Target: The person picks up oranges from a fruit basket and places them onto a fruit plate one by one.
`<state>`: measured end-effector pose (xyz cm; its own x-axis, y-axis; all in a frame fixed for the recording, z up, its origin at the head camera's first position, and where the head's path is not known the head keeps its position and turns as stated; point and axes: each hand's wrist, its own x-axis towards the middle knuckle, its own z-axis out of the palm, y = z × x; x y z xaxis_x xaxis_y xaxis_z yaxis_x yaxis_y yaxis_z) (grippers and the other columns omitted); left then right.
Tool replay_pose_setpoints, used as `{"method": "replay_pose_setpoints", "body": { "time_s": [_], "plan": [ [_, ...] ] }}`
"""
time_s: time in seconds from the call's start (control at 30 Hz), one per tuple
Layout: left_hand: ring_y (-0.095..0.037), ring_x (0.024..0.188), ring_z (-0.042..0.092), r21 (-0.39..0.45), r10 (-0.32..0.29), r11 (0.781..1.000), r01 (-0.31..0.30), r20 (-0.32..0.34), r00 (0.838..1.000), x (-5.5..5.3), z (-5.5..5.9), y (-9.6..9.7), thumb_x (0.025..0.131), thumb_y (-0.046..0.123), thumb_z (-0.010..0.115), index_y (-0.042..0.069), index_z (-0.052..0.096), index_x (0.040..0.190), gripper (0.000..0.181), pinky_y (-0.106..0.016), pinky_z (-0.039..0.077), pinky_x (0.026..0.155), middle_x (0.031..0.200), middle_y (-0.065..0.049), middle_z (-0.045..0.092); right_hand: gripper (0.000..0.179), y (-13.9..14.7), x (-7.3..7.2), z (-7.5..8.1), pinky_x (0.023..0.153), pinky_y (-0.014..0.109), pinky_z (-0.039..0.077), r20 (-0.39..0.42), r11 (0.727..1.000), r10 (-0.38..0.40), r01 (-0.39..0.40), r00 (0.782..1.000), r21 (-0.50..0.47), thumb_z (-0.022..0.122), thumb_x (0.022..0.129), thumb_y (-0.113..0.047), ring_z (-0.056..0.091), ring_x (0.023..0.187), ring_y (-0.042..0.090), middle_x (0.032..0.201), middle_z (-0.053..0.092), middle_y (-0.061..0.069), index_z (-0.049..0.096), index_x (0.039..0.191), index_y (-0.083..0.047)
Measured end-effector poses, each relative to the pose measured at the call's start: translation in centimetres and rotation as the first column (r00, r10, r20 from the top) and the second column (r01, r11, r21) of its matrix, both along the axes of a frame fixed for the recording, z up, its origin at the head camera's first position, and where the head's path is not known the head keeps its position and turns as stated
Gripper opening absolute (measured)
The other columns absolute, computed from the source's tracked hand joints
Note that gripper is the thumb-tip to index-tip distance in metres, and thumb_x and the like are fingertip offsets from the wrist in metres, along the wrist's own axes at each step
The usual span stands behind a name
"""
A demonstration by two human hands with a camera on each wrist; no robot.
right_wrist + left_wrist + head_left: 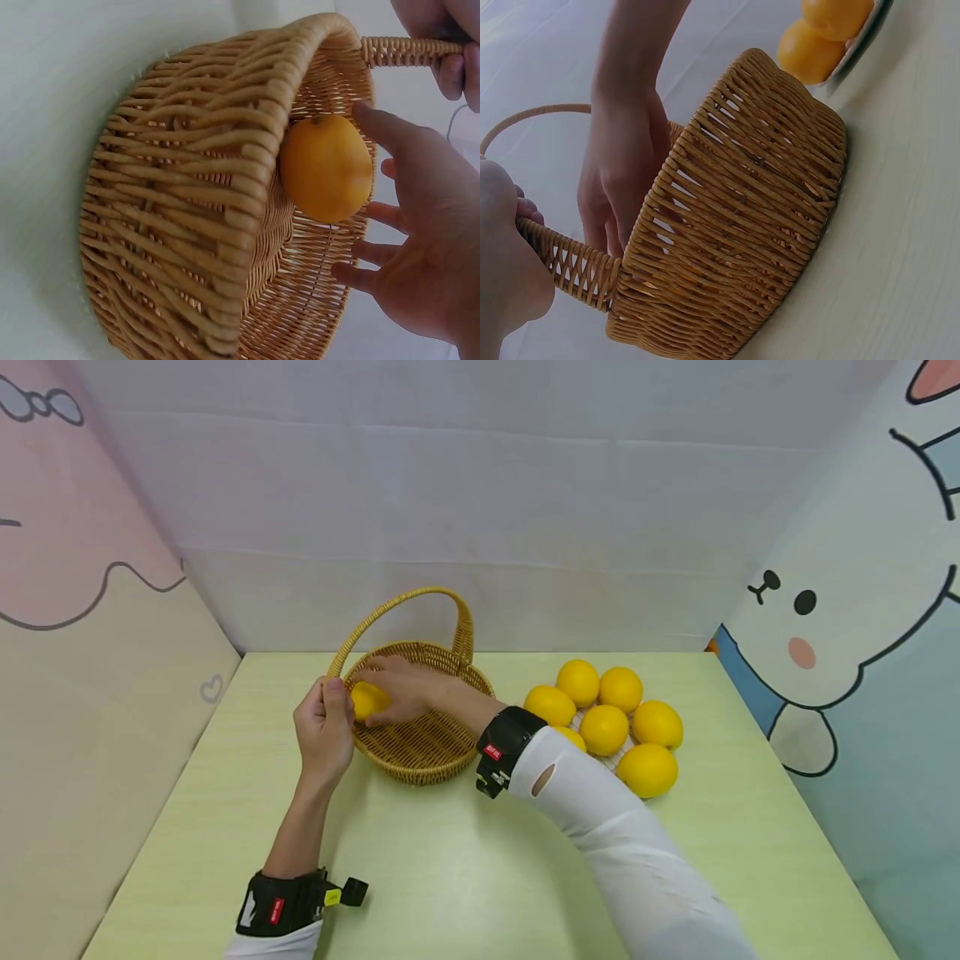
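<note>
A round woven wicker basket (420, 768) with a tall arched handle stands on the table. My left hand (324, 731) grips the handle low on its left side, thumb up. One yellow lemon (327, 169) is inside the basket, near the foot of the handle that the left hand holds. Over the basket's opening, my right hand (405, 689) reaches in with its fingers spread beside the lemon. The right wrist view shows the thumb close to the lemon and the other fingers extended, not wrapped round it. In the left wrist view the basket wall hides the right fingertips.
Several more lemons (604, 730) sit together on a plate (864, 45) to the right of the basket, partly behind the right forearm. A pale wall (480, 527) stands right behind the table (420, 877), with printed panels on both sides.
</note>
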<state>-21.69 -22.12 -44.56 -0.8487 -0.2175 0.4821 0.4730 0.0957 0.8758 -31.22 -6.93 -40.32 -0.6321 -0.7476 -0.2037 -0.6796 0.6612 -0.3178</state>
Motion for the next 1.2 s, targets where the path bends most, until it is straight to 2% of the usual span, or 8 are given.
{"method": "replay_pose_setpoints", "body": {
  "time_s": [0.27,0.47,0.6,0.8,1.0,1.2],
  "plan": [
    [-0.006,0.054,0.034,0.015,-0.008,1.000,0.008,0.001,1.000,0.1,-0.1,0.0,0.121,0.032,0.052,-0.009,0.045,0.084,0.056,-0.025,0.026,0.049,0.063,0.011,0.042,0.074,-1.0,0.4,-0.8,0.139,0.050,0.037,-0.018,0.997,0.028,-0.026,0.999,0.076,0.073,0.111,-0.044,0.033,0.172,0.034,0.187,0.026,0.011,0.039,0.175,-0.028],
    [-0.006,0.053,0.033,0.011,-0.014,1.000,0.014,-0.004,1.000,0.1,0.1,0.1,0.121,0.030,0.051,-0.009,0.045,0.084,0.055,-0.026,0.024,0.048,0.063,0.011,0.041,0.070,-1.2,0.6,-0.9,0.134,0.046,0.043,-0.051,0.993,0.061,-0.055,0.997,0.108,0.074,0.111,-0.041,0.043,0.164,0.033,0.183,0.031,0.011,0.043,0.173,-0.026],
    [-0.006,0.053,0.034,0.027,-0.019,0.999,0.020,-0.013,1.000,0.0,0.1,0.1,0.121,0.030,0.052,-0.010,0.044,0.084,0.054,-0.025,0.025,0.048,0.063,0.010,0.042,0.067,-1.3,0.7,-1.0,0.127,0.040,0.049,-0.058,0.996,0.057,-0.053,0.997,0.067,0.077,0.110,-0.035,0.054,0.148,0.027,0.171,0.042,0.009,0.049,0.169,-0.024],
    [-0.005,0.053,0.034,0.035,-0.012,0.999,0.012,-0.005,1.000,0.0,-0.1,0.2,0.121,0.028,0.051,-0.006,0.045,0.083,0.052,-0.024,0.024,0.048,0.063,0.012,0.042,0.070,-1.5,1.0,-1.3,0.112,0.036,0.055,-0.085,0.998,0.032,-0.028,0.996,0.048,0.080,0.108,-0.032,0.057,0.129,0.024,0.155,0.049,0.009,0.048,0.170,-0.027],
    [-0.004,0.050,0.031,0.041,-0.023,0.999,0.023,-0.005,1.000,0.0,0.0,0.3,0.121,0.031,0.052,0.003,0.046,0.081,0.050,-0.024,0.021,0.046,0.061,0.013,0.040,0.069,-1.8,1.4,-1.8,0.096,0.035,0.057,-0.107,0.998,0.020,-0.014,0.994,0.059,0.076,0.110,-0.033,0.055,0.123,0.028,0.146,0.050,0.008,0.043,0.171,-0.034],
    [-0.005,0.050,0.030,0.046,-0.031,0.998,0.031,-0.001,1.000,0.0,-0.1,0.3,0.121,0.032,0.052,0.008,0.047,0.080,0.048,-0.026,0.020,0.045,0.061,0.012,0.039,0.068,-1.7,1.6,-1.8,0.094,0.032,0.053,-0.115,0.998,0.026,-0.019,0.993,0.061,0.077,0.110,-0.031,0.053,0.119,0.026,0.142,0.051,0.008,0.045,0.170,-0.033]
  ]
}}
